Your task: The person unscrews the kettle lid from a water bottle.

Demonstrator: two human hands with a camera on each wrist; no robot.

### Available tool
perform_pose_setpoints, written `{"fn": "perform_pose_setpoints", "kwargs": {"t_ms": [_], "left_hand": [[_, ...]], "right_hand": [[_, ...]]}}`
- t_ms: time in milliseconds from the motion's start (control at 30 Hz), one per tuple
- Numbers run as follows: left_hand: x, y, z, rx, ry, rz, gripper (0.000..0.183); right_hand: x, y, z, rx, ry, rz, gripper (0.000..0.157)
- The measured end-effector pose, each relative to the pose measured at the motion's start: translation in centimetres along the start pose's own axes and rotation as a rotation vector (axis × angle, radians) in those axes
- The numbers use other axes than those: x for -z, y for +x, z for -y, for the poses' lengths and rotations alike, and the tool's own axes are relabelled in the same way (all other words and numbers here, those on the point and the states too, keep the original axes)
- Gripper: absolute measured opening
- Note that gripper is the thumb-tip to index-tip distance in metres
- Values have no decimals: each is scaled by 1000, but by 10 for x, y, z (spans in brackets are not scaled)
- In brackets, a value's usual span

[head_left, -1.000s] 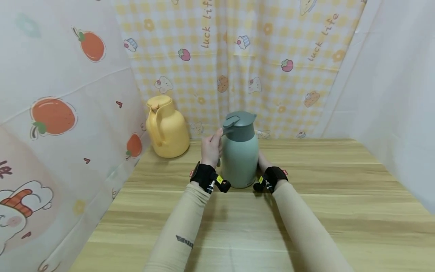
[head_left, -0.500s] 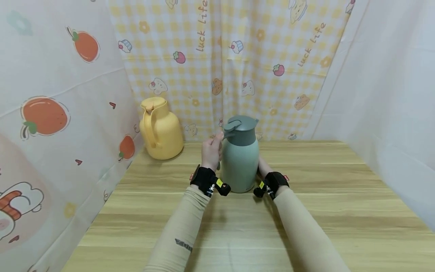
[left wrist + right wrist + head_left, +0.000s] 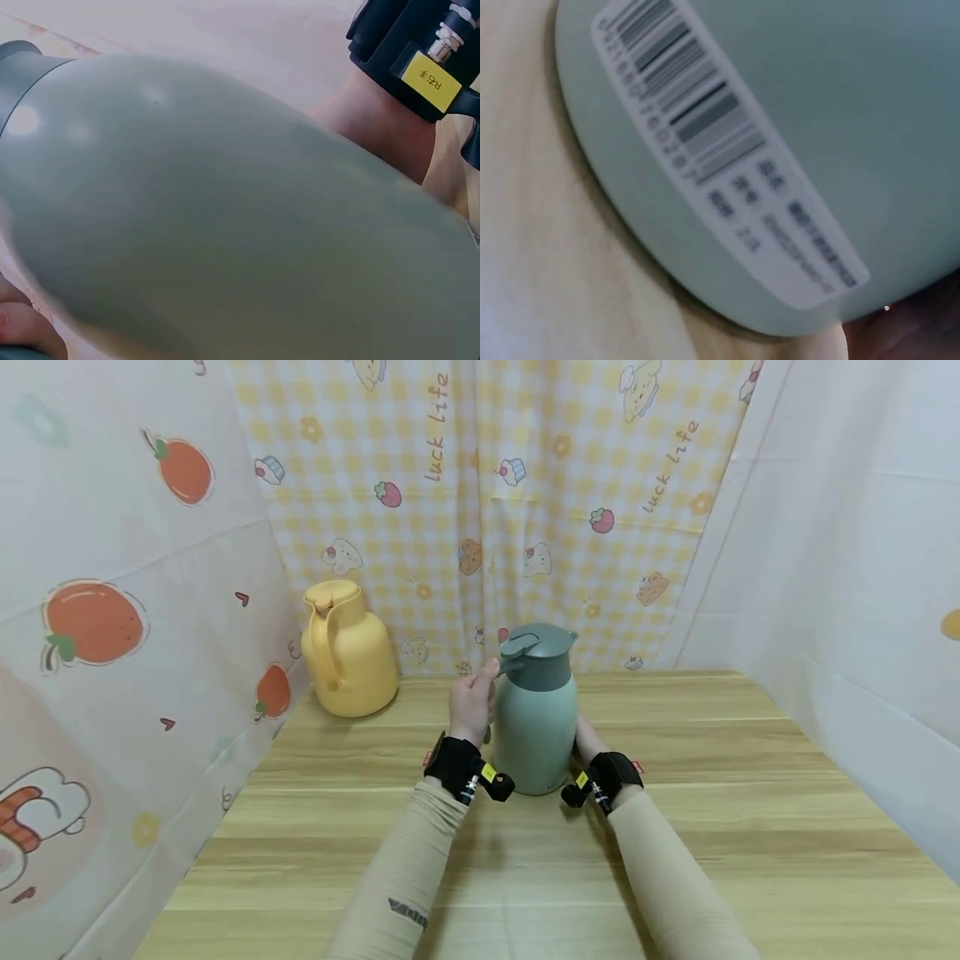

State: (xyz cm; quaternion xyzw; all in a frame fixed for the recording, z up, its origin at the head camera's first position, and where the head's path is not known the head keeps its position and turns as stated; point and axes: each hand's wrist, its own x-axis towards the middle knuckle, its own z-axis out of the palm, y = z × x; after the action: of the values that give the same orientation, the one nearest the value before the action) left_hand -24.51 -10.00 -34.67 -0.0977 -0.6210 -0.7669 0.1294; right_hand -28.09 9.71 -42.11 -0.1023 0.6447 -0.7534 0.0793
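Observation:
A pale green thermos jug (image 3: 536, 727) with a darker grey-green lid (image 3: 542, 642) stands upright at the middle of the table. My left hand (image 3: 472, 702) grips its handle from the left, thumb up near the lid lever. On the far side from it, my right hand (image 3: 588, 737) touches the lower body of the jug, its fingers hidden behind the curve. The jug's body (image 3: 225, 202) fills most of the left wrist view. In the right wrist view, a white barcode label (image 3: 727, 157) shows close to the base, with a dark part of my right hand (image 3: 907, 330) in the lower corner.
A yellow jug (image 3: 352, 660) with its handle towards me stands at the back left, by the printed side curtain (image 3: 165, 635). A checked curtain (image 3: 420, 527) hangs behind the wooden table (image 3: 712, 793). White cloth (image 3: 840, 610) closes off the right side.
The green thermos jug has shifted slightly right and towards me, with both hands staying on it. The head view has turned a little, so the yellow jug and curtains appear further left.

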Motion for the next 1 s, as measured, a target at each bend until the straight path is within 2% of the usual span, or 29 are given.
{"fn": "perform_pose_setpoints", "kwargs": {"t_ms": [133, 300, 433, 567, 633, 700, 833, 867, 1000], "left_hand": [[-5, -5, 1, 14, 6, 7, 58], [-8, -10, -1, 4, 45, -20, 58], [-7, -13, -2, -7, 63, -49, 58], [-7, -17, -5, -2, 33, -21, 57], [-8, -20, -10, 12, 23, -1, 56], [-8, -20, -10, 5, 26, 3, 57], [-8, -17, -9, -19, 52, -19, 58], [-7, -14, -4, -24, 51, -23, 58], [-8, -18, -2, -30, 38, -2, 58]], "right_hand": [[4, -7, -2, -37, 15, -55, 37], [10, -1, -12, -67, 43, -104, 36], [11, 3, -19, -99, 90, -81, 36], [13, -3, -22, -118, 125, -55, 38], [14, -9, -22, -92, 114, -44, 33], [16, -15, -26, -56, 125, -44, 34], [20, -21, -34, 21, 143, -28, 53], [21, -21, -38, 43, 154, -24, 57], [24, -31, -46, 84, 148, -14, 61]]}}
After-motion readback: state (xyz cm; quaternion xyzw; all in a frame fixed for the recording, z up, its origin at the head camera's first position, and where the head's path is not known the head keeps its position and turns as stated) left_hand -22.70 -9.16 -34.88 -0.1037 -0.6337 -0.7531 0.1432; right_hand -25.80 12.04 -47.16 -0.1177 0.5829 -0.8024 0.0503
